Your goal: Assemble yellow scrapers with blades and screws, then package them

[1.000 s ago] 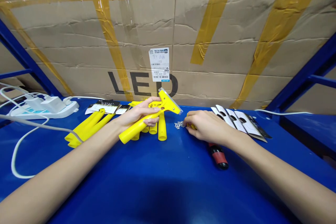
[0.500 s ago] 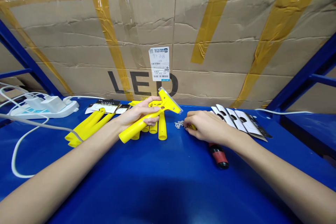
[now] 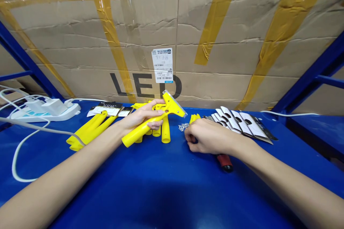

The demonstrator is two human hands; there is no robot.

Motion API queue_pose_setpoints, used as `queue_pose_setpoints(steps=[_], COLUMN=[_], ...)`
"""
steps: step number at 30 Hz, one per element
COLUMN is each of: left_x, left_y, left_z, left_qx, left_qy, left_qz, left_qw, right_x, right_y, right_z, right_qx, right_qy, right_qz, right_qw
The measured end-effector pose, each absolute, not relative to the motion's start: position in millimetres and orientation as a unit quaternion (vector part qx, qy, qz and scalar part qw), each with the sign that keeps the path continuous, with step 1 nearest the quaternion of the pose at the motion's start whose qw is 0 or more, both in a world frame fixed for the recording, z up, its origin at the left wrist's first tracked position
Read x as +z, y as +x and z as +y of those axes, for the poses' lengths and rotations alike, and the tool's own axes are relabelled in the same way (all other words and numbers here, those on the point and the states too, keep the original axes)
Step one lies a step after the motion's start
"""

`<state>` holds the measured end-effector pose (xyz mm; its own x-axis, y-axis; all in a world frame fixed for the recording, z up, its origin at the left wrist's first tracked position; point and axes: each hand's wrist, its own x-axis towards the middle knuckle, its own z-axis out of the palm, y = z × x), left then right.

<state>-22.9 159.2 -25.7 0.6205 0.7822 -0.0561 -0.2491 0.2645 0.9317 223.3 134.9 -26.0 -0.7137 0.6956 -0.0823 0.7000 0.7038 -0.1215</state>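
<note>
My left hand [image 3: 147, 114] is closed around the handle of a yellow scraper [image 3: 143, 128]. Its wide head, with a clear strip along the edge, tilts up and to the right. My right hand [image 3: 205, 136] has its fingers curled together just above the table; anything between the fingertips is hidden. Beside those fingers lies a small pile of screws [image 3: 183, 127]. Behind the hand some small yellow pieces [image 3: 194, 118] show. Under my right wrist a red and black screwdriver handle [image 3: 225, 162] sticks out, the rest covered.
More yellow scraper handles [image 3: 166, 132] lie behind my left hand, others [image 3: 91, 130] to its left by black-and-white cards [image 3: 109, 108]. White cards [image 3: 242, 121] fan out at right. A power strip [image 3: 59, 111] with cables stands at left. A taped carton [image 3: 228, 78] closes off the back.
My right hand has drawn slightly back toward me and turned, uncovering the small yellow pieces and covering more of the screwdriver handle. My left hand holds the scraper almost still.
</note>
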Motion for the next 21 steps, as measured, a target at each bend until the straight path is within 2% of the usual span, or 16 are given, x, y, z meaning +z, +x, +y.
queue_pose_setpoints(steps=[5, 10, 16, 21], left_x=[-24.7, -26.5, -28.4, -26.4], left_y=[-22.2, -21.4, -15.7, -8.6], left_z=[158.0, 157.9, 153.2, 145.5], left_qx=[0.337, 0.331, 0.307, 0.297], left_qy=[0.509, 0.513, 0.528, 0.531], left_qz=[0.275, 0.281, 0.267, 0.268], left_qw=[0.743, 0.741, 0.745, 0.747], right_x=[-22.9, -14.6, -3.5, -2.9], right_y=[217.6, 223.9, 231.0, 230.3], right_z=[127.7, 130.8, 140.6, 140.6], right_qx=[-0.062, -0.2, -0.269, -0.33], right_qy=[0.366, 0.344, 0.367, 0.41], right_qz=[0.928, 0.902, 0.811, 0.751], right_qw=[-0.017, -0.169, -0.367, -0.399])
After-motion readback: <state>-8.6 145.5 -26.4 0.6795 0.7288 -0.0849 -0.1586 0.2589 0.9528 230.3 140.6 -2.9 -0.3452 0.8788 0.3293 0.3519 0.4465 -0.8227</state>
